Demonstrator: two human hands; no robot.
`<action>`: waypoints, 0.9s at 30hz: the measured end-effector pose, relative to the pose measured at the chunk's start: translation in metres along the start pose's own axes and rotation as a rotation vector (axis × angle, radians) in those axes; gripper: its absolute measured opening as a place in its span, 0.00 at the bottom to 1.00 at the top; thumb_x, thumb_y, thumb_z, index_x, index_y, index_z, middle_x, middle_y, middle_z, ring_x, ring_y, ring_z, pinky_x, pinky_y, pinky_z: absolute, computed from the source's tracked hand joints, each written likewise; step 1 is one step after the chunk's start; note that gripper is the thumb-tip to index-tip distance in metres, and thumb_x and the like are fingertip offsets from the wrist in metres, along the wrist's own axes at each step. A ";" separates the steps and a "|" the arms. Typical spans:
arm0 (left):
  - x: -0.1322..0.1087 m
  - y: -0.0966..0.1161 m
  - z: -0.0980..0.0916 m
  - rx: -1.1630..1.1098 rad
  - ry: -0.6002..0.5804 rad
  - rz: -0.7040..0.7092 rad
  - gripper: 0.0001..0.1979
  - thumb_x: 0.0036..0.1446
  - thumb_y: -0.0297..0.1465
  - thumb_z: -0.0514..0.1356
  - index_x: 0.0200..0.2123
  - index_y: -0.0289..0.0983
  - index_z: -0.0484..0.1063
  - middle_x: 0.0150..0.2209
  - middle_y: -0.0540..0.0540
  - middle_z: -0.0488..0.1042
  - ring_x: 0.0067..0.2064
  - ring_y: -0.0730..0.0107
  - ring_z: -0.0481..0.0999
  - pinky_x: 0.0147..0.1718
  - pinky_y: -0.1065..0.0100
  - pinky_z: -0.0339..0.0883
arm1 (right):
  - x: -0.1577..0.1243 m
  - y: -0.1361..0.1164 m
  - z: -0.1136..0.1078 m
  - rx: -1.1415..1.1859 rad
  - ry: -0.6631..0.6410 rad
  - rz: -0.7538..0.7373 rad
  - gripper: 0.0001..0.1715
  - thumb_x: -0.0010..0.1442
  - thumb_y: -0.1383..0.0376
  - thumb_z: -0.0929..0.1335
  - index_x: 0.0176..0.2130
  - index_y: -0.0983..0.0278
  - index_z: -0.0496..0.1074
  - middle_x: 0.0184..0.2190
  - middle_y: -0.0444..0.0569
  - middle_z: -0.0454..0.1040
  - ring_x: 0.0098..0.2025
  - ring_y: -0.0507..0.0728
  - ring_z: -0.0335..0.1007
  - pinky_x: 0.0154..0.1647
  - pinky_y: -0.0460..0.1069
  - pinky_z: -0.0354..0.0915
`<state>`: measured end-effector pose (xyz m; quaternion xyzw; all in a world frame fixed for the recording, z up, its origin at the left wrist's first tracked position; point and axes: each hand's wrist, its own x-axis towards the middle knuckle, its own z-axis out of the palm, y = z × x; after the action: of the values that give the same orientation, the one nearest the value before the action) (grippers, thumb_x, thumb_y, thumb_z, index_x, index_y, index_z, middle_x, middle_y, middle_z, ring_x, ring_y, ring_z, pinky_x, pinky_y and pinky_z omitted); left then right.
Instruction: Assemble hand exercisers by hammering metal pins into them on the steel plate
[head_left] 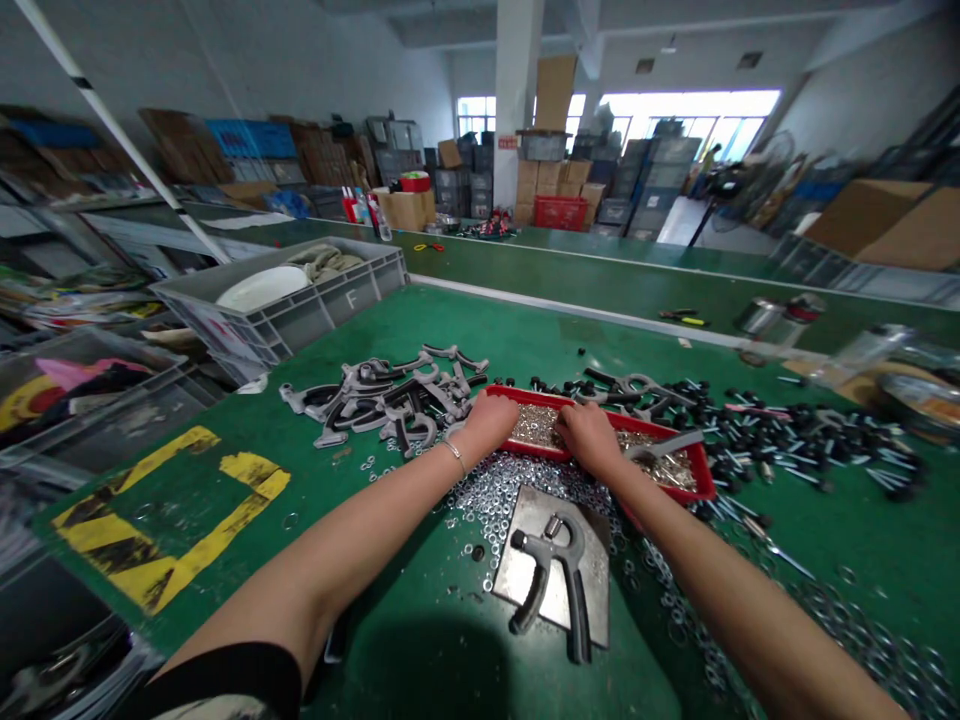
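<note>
Both hands, left hand [489, 420] and right hand [589, 437], reach into the red tray [694, 470] of small brass parts (mid-bench); a grey hand gripper [559, 580] lies nearer.

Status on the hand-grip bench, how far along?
Done: one assembled hand grip lies on the metal plate. In hand: left hand and right hand are both in the red tray of small brass-coloured parts. Left, seemingly: a pile of loose grey handles and scattered black parts lie unassembled.

A white pillar [517, 70] is seen at twelve o'clock, flanked by bright windows [686, 105]. Cardboard boxes [877, 215] are stacked at two o'clock.
</note>
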<state>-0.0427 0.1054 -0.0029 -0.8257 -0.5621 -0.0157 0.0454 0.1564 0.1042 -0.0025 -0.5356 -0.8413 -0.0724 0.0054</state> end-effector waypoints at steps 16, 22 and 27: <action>-0.013 -0.004 -0.011 -0.331 0.118 -0.086 0.08 0.60 0.23 0.56 0.41 0.31 0.73 0.40 0.36 0.78 0.45 0.58 0.77 0.48 0.60 0.65 | -0.005 -0.011 -0.011 -0.061 -0.034 -0.012 0.17 0.64 0.59 0.68 0.50 0.66 0.71 0.50 0.52 0.73 0.49 0.59 0.71 0.50 0.59 0.69; -0.045 -0.006 -0.025 -0.646 0.171 -0.105 0.11 0.65 0.29 0.52 0.43 0.33 0.73 0.39 0.45 0.79 0.39 0.69 0.78 0.41 0.69 0.69 | -0.003 -0.006 -0.006 0.019 -0.034 -0.020 0.17 0.65 0.59 0.68 0.50 0.65 0.71 0.50 0.51 0.73 0.50 0.59 0.71 0.51 0.60 0.68; -0.118 0.035 -0.021 -1.110 0.034 -0.098 0.07 0.59 0.27 0.59 0.41 0.33 0.73 0.34 0.47 0.79 0.34 0.70 0.78 0.36 0.70 0.70 | -0.002 -0.005 0.001 0.188 -0.028 0.012 0.16 0.64 0.58 0.68 0.48 0.66 0.72 0.50 0.52 0.73 0.51 0.60 0.70 0.53 0.61 0.66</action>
<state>-0.0528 -0.0188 0.0070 -0.6982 -0.5065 -0.3246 -0.3881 0.1524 0.1007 -0.0039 -0.5388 -0.8412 0.0144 0.0441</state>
